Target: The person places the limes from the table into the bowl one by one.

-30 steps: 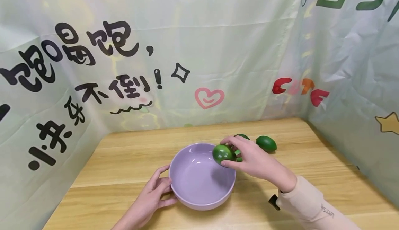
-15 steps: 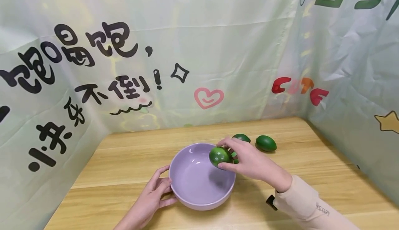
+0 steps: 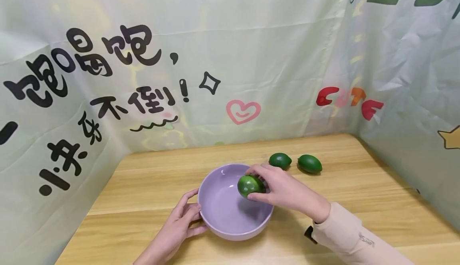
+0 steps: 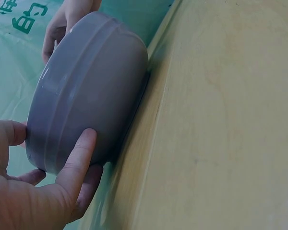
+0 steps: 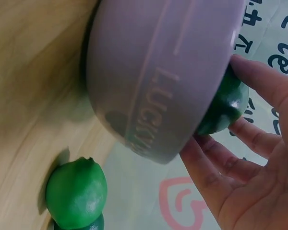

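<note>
A lilac bowl (image 3: 230, 213) stands upright on the table. My left hand (image 3: 176, 221) holds its left side; in the left wrist view, fingers (image 4: 79, 163) lie against the outer wall and one fingertip meets the rim. Thumb and fingers of my right hand (image 3: 287, 187) grip a green lime (image 3: 250, 186) over the right part of the bowl. From the right wrist view, the bowl's wall hides part of this lime (image 5: 225, 105), so I cannot tell whether it touches the bowl. Two more limes, one (image 3: 280, 160) beside the other (image 3: 310, 164), lie behind the right hand.
The wooden table (image 3: 143, 185) is bordered at the back and sides by a printed cloth (image 3: 273, 57). Its right side panel (image 3: 406, 145) runs along the table edge. A small black object (image 3: 310, 235) shows at the right sleeve.
My right hand has carried the lime left and lower, further over the bowl. One lime behind that hand has come into fuller view. The left hand keeps its place at the bowl.
</note>
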### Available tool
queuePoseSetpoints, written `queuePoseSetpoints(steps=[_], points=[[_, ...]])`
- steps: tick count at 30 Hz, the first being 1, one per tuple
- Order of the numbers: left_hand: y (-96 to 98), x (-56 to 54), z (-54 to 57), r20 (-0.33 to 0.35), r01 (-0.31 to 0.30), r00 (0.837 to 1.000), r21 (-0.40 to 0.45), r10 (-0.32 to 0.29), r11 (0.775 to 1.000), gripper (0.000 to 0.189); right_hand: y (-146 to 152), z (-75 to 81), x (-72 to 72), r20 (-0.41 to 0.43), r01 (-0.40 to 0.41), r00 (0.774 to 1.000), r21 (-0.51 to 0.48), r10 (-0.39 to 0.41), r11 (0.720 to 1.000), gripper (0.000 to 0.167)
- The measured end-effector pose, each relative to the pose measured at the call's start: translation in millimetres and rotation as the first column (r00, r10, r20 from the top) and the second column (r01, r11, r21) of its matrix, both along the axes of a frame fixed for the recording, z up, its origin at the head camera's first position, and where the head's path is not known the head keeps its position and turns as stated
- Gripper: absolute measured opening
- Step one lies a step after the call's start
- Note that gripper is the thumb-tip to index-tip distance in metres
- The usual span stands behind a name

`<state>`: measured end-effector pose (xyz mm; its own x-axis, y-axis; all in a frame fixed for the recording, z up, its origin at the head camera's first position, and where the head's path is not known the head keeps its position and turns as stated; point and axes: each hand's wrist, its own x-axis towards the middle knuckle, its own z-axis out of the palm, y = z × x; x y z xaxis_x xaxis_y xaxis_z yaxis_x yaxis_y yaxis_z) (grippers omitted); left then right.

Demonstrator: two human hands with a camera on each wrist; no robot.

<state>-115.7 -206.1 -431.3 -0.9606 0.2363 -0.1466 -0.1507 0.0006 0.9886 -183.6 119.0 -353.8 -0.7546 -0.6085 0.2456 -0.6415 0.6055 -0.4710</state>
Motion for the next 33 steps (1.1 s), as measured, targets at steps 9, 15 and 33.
queuePoseSetpoints(steps=[9, 15, 33], points=[[0.0, -1.0, -1.2, -0.006, 0.001, 1.0, 0.001, -0.001, 1.0, 0.065, -8.7, -6.8, 0.1, -0.002, -0.031, 1.0, 0.043, 0.031, 0.999, 0.048], [-0.2, -1.4, -1.0, -0.008, 0.001, 1.0, -0.003, -0.001, 1.0, 0.065, -13.8, -7.9, 1.0, -0.004, -0.044, 0.999, 0.072, 0.044, 0.996, 0.047], [0.4, 0.1, -0.3, -0.003, -0.012, 1.0, -0.002, 0.012, 1.0, 0.064, -22.3, -12.2, 1.0, 0.001, -0.082, 0.997, 0.176, 0.083, 0.981, 0.043]])
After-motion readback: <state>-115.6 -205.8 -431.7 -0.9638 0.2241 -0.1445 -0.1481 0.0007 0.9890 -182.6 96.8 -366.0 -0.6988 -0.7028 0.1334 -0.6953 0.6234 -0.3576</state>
